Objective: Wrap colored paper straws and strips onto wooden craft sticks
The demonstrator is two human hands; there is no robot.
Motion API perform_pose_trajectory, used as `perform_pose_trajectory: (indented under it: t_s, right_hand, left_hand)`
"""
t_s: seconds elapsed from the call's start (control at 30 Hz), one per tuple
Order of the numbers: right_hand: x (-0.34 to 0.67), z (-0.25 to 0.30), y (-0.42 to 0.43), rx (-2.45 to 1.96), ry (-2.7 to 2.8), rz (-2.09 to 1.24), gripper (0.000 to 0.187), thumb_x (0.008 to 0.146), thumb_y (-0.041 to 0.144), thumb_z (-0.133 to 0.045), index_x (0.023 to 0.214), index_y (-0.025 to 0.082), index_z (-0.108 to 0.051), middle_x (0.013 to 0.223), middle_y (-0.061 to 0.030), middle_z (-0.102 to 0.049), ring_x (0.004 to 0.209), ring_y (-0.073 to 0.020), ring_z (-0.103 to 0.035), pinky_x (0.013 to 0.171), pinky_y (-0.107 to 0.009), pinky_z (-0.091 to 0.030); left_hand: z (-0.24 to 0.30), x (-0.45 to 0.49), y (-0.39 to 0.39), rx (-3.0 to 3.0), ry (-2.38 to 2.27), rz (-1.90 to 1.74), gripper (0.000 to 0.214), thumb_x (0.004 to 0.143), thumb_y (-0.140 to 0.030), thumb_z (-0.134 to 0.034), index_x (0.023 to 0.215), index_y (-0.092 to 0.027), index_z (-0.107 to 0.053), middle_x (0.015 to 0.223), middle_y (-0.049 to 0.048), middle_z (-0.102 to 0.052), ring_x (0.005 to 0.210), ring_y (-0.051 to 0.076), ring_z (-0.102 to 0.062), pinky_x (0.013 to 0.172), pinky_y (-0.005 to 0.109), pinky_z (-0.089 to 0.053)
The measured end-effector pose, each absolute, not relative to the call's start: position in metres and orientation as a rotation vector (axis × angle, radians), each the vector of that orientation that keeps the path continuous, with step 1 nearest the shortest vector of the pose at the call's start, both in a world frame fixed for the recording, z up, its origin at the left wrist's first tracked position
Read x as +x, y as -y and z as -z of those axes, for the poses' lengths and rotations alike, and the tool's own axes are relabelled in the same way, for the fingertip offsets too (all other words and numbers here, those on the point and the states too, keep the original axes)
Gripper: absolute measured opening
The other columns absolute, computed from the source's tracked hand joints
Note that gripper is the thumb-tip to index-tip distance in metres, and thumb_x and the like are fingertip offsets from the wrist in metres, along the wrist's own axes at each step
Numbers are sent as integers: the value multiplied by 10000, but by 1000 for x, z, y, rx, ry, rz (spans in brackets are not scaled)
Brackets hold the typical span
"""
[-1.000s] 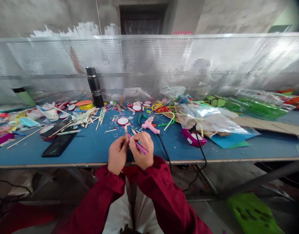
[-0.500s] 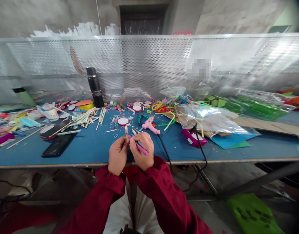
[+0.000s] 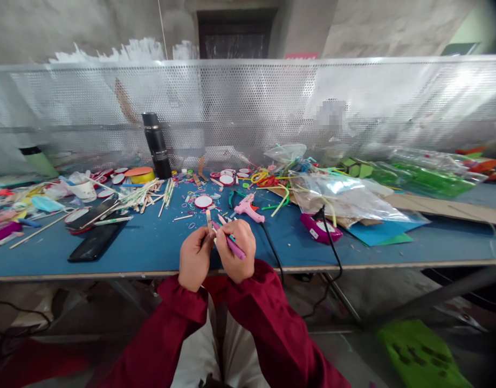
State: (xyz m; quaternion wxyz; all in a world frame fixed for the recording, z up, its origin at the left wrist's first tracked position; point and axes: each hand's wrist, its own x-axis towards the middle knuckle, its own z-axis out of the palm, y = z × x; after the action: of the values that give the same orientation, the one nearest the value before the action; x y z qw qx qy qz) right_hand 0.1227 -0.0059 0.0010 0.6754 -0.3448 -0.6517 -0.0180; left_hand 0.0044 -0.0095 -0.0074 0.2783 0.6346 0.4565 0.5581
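Observation:
Above the near edge of the table, my left hand point(image 3: 194, 258) is closed, pinching a flat wooden craft stick point(image 3: 208, 216) that points up. Close against it, my right hand point(image 3: 238, 250) grips a pink-purple marker pen point(image 3: 235, 247), its tip end turned toward the stick. Whether the tip touches the wood is hidden by my fingers. A small teal piece also shows by the right fingers; what it is I cannot tell. Just beyond lie a pink glue gun point(image 3: 250, 207) and a round white disc with a red rim point(image 3: 203, 201).
Left of my hands lie a black phone point(image 3: 95, 243), a pile of thin sticks point(image 3: 149, 193) and a black bottle point(image 3: 156, 145). To the right are a purple device point(image 3: 319, 228) with a black cable and a clear plastic bag point(image 3: 345, 196). A perforated metal screen point(image 3: 248, 108) stands behind.
Almost nothing differs. Both hands keep the same pose with the stick and pen; the whole view has shifted very slightly.

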Motion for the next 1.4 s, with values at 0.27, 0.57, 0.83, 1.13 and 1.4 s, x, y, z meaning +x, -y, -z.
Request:
perform_pose_trajectory:
  t_s: [0.27, 0.57, 0.83, 1.13, 1.4]
  right_hand:
    - [123, -1, 5, -767, 1508, 58, 140, 923, 180, -588, 802, 244, -560, 748, -1, -668, 750, -183, -623, 802, -383, -492]
    - [123, 1, 4, -765, 1485, 48, 144, 921, 181, -595, 796, 242, -560, 748, -3, -657, 757, -184, -614, 795, -375, -499]
    - [123, -1, 5, -763, 1456, 57, 142, 911, 155, -602, 801, 234, -560, 755, 1, -651, 754, -171, -608, 778, -359, -483]
    - [123, -1, 5, -794, 1470, 55, 175, 907, 160, -581, 754, 237, -545, 717, 2, -632, 736, -176, -597, 765, -361, -481]
    - [123, -1, 6, -796, 1463, 46, 181, 910, 161, -579, 748, 237, -546, 718, -1, -627, 742, -178, -597, 757, -359, -484]
  left_hand:
    - [9, 4, 9, 1699, -1206, -1506, 309, 961, -383, -550, 736, -181, -608, 667, -34, -508, 657, 131, -430, 617, 240, -344]
    - [9, 4, 9, 1706, -1211, -1493, 305, 967, -375, -539, 734, -183, -580, 658, -41, -475, 645, 128, -408, 608, 239, -330]
    - [11, 3, 8, 1725, -1217, -1477, 319, 971, -385, -532, 734, -179, -585, 657, -41, -478, 646, 126, -410, 608, 238, -324]
    - [8, 4, 10, 1729, -1210, -1494, 318, 972, -371, -526, 722, -181, -578, 641, -41, -463, 638, 128, -403, 596, 240, -313]
    - [6, 4, 11, 1726, -1215, -1495, 314, 977, -357, -523, 719, -183, -564, 651, -38, -490, 646, 131, -418, 600, 245, -310]
